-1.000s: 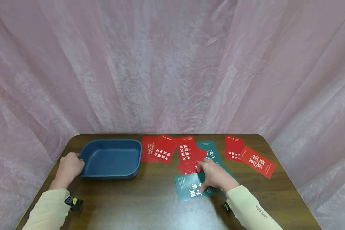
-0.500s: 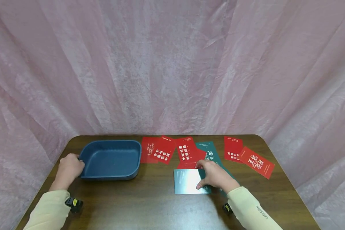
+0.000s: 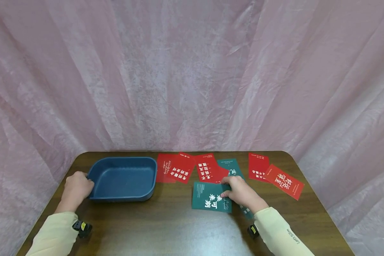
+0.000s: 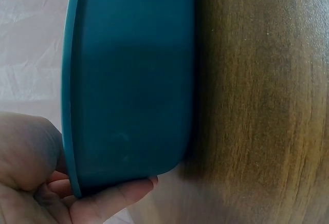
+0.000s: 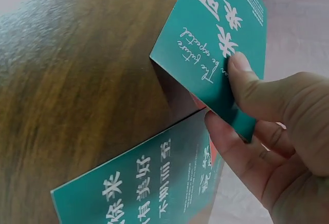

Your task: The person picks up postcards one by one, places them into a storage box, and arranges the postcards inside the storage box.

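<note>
My left hand [image 3: 76,189] grips the left end of a blue plastic tray [image 3: 121,197]; in the left wrist view its fingers curl under the tray wall [image 4: 128,106]. With thumb on top and fingers beneath, my right hand [image 3: 241,193] pinches the short right end of a green card [image 3: 208,195] with white lettering. In the right wrist view this green card [image 5: 205,39] is tilted and raised off the wood. Below it, a second green card [image 5: 139,172] lies partly covered, its far end [image 3: 229,164] showing behind my right hand.
Two overlapping red cards [image 3: 183,165] lie right of the tray. More red cards [image 3: 207,167] sit just behind the held card. Another overlapping red pair [image 3: 284,181] lies at the right of the brown wooden table [image 3: 140,231]. A pink curtain [image 3: 185,78] hangs behind the table's far edge.
My right hand has raised the green card off the others and tilted it, its front edge moving away from me. My left hand keeps its grip on the tray.
</note>
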A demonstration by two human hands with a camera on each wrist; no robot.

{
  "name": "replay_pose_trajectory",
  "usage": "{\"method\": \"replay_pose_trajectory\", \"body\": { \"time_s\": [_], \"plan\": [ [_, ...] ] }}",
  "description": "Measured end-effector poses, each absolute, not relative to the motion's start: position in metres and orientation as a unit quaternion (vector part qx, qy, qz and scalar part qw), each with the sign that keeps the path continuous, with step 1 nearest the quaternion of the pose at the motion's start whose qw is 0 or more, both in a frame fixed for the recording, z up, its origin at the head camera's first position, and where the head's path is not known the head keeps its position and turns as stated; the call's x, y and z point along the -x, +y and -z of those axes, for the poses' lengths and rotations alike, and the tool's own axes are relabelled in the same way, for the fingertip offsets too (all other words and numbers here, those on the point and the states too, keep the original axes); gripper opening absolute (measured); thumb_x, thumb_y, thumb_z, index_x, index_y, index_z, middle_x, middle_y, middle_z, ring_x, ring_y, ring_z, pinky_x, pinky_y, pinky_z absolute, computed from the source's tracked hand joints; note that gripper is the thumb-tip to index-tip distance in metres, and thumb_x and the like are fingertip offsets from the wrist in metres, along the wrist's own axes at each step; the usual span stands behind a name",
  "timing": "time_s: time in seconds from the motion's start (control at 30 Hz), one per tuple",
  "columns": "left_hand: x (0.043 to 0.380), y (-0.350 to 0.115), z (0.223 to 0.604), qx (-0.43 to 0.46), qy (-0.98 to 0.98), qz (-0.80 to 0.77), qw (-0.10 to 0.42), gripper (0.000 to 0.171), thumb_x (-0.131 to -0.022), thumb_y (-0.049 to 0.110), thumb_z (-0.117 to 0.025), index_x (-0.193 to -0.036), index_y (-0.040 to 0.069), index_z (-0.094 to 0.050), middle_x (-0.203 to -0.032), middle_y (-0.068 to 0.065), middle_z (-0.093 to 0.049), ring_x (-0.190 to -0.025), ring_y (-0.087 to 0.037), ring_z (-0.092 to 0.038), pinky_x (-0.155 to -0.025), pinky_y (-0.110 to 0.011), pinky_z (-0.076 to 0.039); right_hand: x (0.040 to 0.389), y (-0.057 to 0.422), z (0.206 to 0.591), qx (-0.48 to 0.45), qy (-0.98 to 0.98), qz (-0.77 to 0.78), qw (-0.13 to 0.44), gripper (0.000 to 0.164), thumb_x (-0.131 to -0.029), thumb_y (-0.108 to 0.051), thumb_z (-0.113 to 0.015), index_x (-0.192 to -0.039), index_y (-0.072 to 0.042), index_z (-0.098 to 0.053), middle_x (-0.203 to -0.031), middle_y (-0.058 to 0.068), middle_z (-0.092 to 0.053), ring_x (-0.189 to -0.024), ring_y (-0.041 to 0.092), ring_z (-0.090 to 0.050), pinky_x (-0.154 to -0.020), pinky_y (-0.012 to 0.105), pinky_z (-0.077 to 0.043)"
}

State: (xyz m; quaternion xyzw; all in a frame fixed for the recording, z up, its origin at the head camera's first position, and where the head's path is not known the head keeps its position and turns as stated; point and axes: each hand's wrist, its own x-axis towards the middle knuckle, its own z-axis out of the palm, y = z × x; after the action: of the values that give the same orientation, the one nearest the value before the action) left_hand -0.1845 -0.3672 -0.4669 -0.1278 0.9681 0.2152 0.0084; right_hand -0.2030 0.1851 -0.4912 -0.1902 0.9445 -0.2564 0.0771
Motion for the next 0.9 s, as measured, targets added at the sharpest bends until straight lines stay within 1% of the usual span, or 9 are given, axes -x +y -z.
{"method": "replay_pose_trajectory", "body": {
  "time_s": [0.17, 0.37, 0.5, 0.53, 0.63, 0.73, 0.77, 0.87, 0.9],
  "plan": [
    [0.184, -0.369, 0.467, 0.137, 0.966, -0.217, 0.014, 0.032, -0.082, 0.01, -0.043, -0.1, -0.011, -0.059, -0.078, -0.019, -0.056, -0.067, -0.029, -0.05, -0.054, -0.039, -0.043, 0.205, 0.182, 0.49, 0.19, 0.939, 0.278, 0.066, 0.037, -0.073, -0.02, -0.076, -0.107, -0.012, -0.064, -0.099, -0.006, -0.061, -0.089, 0.011, -0.054, -0.082, 0.029, -0.045],
    [0.183, -0.368, 0.468, 0.138, 0.968, -0.21, 0.005, 0.032, -0.081, 0.01, -0.043, -0.1, -0.008, -0.061, -0.077, -0.018, -0.057, -0.065, -0.029, -0.05, -0.052, -0.038, -0.042, 0.208, 0.178, 0.489, 0.199, 0.935, 0.289, 0.051, 0.035, -0.074, -0.019, -0.076, -0.106, -0.013, -0.064, -0.098, -0.007, -0.062, -0.088, 0.009, -0.055, -0.08, 0.028, -0.045],
    [0.183, -0.368, 0.468, 0.138, 0.968, -0.209, 0.002, 0.034, -0.081, 0.01, -0.043, -0.103, -0.01, -0.06, -0.079, -0.02, -0.058, -0.066, -0.029, -0.05, -0.052, -0.038, -0.042, 0.21, 0.176, 0.487, 0.197, 0.935, 0.293, 0.033, 0.035, -0.073, -0.019, -0.076, -0.106, -0.015, -0.064, -0.098, -0.008, -0.062, -0.088, 0.008, -0.056, -0.079, 0.027, -0.046],
    [0.183, -0.367, 0.467, 0.138, 0.968, -0.209, 0.001, 0.033, -0.081, 0.01, -0.043, -0.102, -0.01, -0.06, -0.079, -0.02, -0.057, -0.065, -0.028, -0.05, -0.052, -0.038, -0.042, 0.21, 0.176, 0.487, 0.197, 0.935, 0.295, 0.028, 0.034, -0.073, -0.02, -0.076, -0.105, -0.015, -0.064, -0.098, -0.008, -0.062, -0.088, 0.008, -0.056, -0.078, 0.026, -0.046],
    [0.182, -0.366, 0.467, 0.14, 0.967, -0.211, 0.0, 0.024, -0.079, 0.009, -0.042, -0.085, -0.003, -0.062, -0.07, -0.014, -0.053, -0.062, -0.027, -0.047, -0.05, -0.037, -0.04, 0.212, 0.175, 0.485, 0.198, 0.931, 0.306, 0.009, 0.032, -0.074, -0.019, -0.076, -0.104, -0.017, -0.064, -0.097, -0.01, -0.061, -0.086, 0.008, -0.055, -0.074, 0.024, -0.047],
    [0.181, -0.365, 0.467, 0.137, 0.967, -0.214, 0.002, 0.02, -0.078, 0.009, -0.042, -0.078, -0.001, -0.06, -0.067, -0.01, -0.05, -0.061, -0.026, -0.046, -0.049, -0.036, -0.039, 0.215, 0.172, 0.483, 0.202, 0.926, 0.32, -0.007, 0.028, -0.075, -0.018, -0.075, -0.1, -0.019, -0.065, -0.093, -0.013, -0.06, -0.083, 0.006, -0.054, -0.072, 0.022, -0.046],
    [0.181, -0.364, 0.467, 0.136, 0.967, -0.214, 0.003, 0.021, -0.078, 0.009, -0.042, -0.078, -0.001, -0.06, -0.067, -0.01, -0.05, -0.061, -0.026, -0.046, -0.049, -0.035, -0.039, 0.215, 0.171, 0.482, 0.204, 0.923, 0.327, -0.01, 0.026, -0.075, -0.017, -0.075, -0.099, -0.02, -0.065, -0.091, -0.014, -0.06, -0.082, 0.006, -0.054, -0.071, 0.022, -0.046],
    [0.18, -0.363, 0.466, 0.136, 0.967, -0.217, 0.005, 0.024, -0.079, 0.01, -0.042, -0.086, -0.002, -0.063, -0.07, -0.011, -0.053, -0.063, -0.027, -0.047, -0.05, -0.036, -0.04, 0.218, 0.167, 0.478, 0.209, 0.916, 0.343, -0.011, 0.024, -0.076, -0.017, -0.074, -0.098, -0.021, -0.065, -0.089, -0.015, -0.06, -0.079, 0.004, -0.055, -0.071, 0.023, -0.046],
    [0.18, -0.363, 0.466, 0.136, 0.967, -0.217, 0.006, 0.024, -0.079, 0.01, -0.042, -0.085, -0.001, -0.062, -0.07, -0.011, -0.052, -0.063, -0.027, -0.047, -0.05, -0.036, -0.04, 0.219, 0.165, 0.476, 0.21, 0.914, 0.347, -0.01, 0.024, -0.077, -0.017, -0.074, -0.098, -0.021, -0.065, -0.088, -0.015, -0.061, -0.078, 0.004, -0.055, -0.071, 0.023, -0.046]
  ]
}}
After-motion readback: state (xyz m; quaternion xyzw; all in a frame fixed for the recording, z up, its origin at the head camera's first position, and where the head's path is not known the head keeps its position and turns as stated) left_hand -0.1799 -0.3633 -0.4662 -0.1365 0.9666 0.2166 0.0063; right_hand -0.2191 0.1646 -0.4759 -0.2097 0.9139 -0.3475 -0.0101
